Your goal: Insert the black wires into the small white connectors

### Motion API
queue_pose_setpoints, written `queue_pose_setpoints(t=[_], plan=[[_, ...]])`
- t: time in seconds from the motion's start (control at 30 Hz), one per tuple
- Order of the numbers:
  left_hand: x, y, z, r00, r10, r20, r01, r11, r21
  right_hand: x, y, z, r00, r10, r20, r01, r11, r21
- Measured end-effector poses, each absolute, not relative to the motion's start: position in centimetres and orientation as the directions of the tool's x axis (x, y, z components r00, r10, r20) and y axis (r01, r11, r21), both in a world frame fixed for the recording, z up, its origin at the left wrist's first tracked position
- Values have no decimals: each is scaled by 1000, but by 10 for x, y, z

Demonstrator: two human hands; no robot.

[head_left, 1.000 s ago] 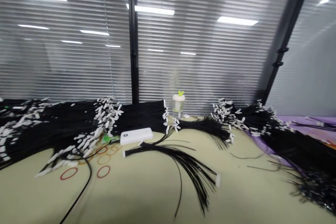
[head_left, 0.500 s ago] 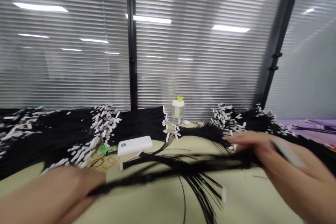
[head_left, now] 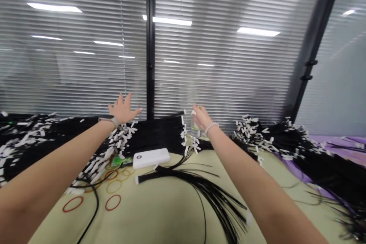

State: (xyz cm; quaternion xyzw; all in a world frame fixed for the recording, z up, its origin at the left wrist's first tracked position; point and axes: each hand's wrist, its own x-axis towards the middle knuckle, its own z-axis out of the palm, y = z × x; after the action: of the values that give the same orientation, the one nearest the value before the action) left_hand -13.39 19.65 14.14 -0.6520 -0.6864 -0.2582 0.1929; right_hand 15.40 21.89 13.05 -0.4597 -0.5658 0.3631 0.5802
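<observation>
Out over the back of the table, my left hand (head_left: 123, 110) is open with its fingers spread, holding nothing, above the white-ended cable piles. My right hand (head_left: 201, 117) is also stretched to the back, in front of the clear cup (head_left: 195, 130), and hides much of it; its fingers look loosely extended and nothing shows in them. Between the hands, a stack of black cables (head_left: 157, 133) has white connectors (head_left: 185, 139) at its right end. A thin bundle lies along the top of that stack. Nearer me, a loose fan of black cables (head_left: 197, 183) rests on the table.
A white power bank (head_left: 151, 158) lies left of centre with a black cord (head_left: 95, 206). Red rubber bands (head_left: 113, 202) and yellow ones are close by. More cable piles (head_left: 25, 145) stand left and right (head_left: 286, 137). Blinds (head_left: 217, 65) rise behind the table.
Both hands have moved forward to the back of the table. The black cable bundle stretched between them is let go, and a bundle now lies on top of the middle stack.
</observation>
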Motion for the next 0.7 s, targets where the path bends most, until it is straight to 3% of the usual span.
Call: queue_pose_setpoints(t=[0.2,0.33,0.5,0.7], plan=[[-151,204,110,-121,850,512,992,84,95,180,223,84,33,960,277,300,255,-919],[-151,199,106,-73,892,446,997,51,61,200,217,78,-68,964,257,500,256,-827],[-125,186,98,106,944,313,991,-125,40,198,195,72,-374,921,112,718,364,-593],[-76,147,60,385,921,49,914,-388,116,158,152,32,-601,796,-66,778,565,-275]])
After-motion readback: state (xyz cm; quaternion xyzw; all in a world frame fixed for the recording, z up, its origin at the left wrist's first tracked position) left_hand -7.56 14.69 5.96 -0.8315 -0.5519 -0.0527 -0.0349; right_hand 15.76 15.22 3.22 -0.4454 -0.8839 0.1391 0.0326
